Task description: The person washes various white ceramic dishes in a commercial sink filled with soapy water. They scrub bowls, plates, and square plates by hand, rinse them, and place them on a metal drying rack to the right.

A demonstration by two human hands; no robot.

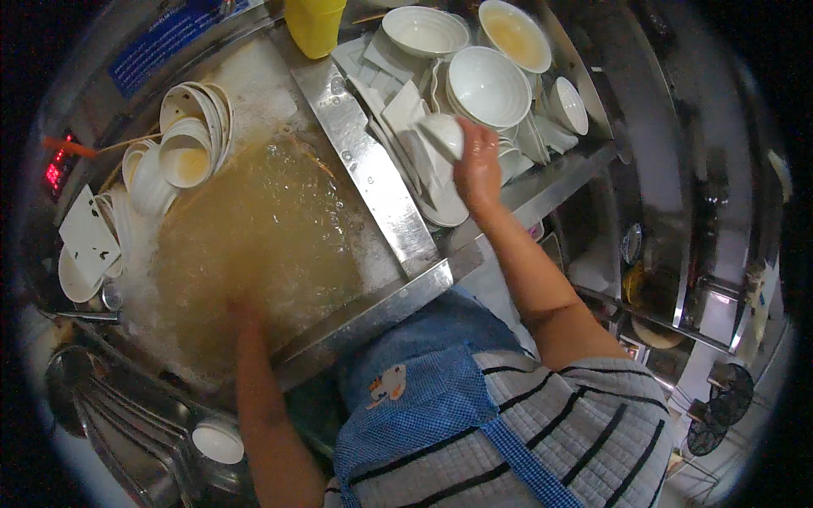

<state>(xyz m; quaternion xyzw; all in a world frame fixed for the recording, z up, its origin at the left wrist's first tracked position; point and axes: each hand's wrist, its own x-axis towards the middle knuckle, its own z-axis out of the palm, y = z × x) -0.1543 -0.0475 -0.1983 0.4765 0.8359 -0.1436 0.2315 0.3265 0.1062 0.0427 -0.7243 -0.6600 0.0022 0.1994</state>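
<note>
My right hand (477,166) grips a small white bowl (443,134), tilted over the right-hand sink compartment. Around it lie white plates (401,117) on edge and a large white bowl (489,86) on a stack. My left hand (246,303) reaches into the murky, foamy water (260,235) of the left compartment. Its fingers are lost under the surface, so whether they hold anything is hidden. Beyond it, a stack of white bowls (197,130) leans at the far left side, one holding yellowish liquid. A square white plate (89,238) with dark scraps rests nearby.
A wet steel divider (365,165) separates the two compartments. At its far end stands a yellow container (315,25). Another white bowl (514,35) holds yellowish liquid at the back right. Steel racks (120,438) and a white bowl (218,441) are at lower left.
</note>
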